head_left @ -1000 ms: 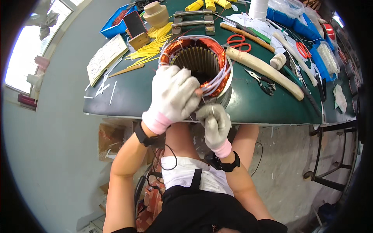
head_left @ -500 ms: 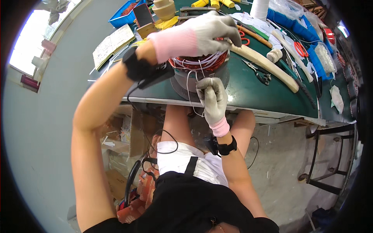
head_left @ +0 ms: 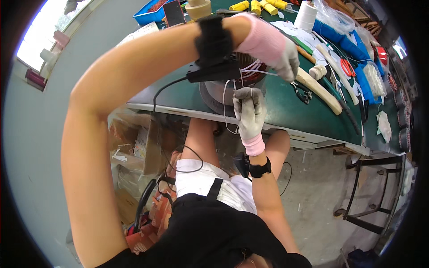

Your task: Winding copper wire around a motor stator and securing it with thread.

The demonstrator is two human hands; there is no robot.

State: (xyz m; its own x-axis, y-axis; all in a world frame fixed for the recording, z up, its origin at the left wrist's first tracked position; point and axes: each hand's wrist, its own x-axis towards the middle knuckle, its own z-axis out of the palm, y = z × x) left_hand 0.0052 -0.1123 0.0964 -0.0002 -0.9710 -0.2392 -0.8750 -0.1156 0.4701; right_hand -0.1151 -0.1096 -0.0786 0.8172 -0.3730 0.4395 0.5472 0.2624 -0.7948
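Note:
On the green bench in front of me stands a grey, round motor stator [head_left: 216, 93] with copper and red windings [head_left: 246, 60] and white strands around its top. My left hand [head_left: 286, 60], in a grey-and-pink glove, reaches across and above it. Its fingers are curled together at the stator's right side, where a white strand [head_left: 264, 72] runs to them. My gloved right hand [head_left: 250, 109] is closed in a pinch on a thin white cord [head_left: 242, 81] at the near side. A loop of white cord [head_left: 225, 102] hangs over the bench edge. My left forearm hides much of the stator's top.
Right of the stator lie pliers [head_left: 301, 93], a pale wooden stick [head_left: 319, 89] and red-handled scissors [head_left: 346, 67]. Behind are a white thread spool [head_left: 306, 17], yellow rolls [head_left: 269, 7] and a phone [head_left: 174, 13]. A metal-framed stool [head_left: 371, 192] stands at right.
My left hand has swung rightward and slightly nearer, from above the windings to the stator's right side, its fingers now curled in. My right hand keeps its pinch almost in place.

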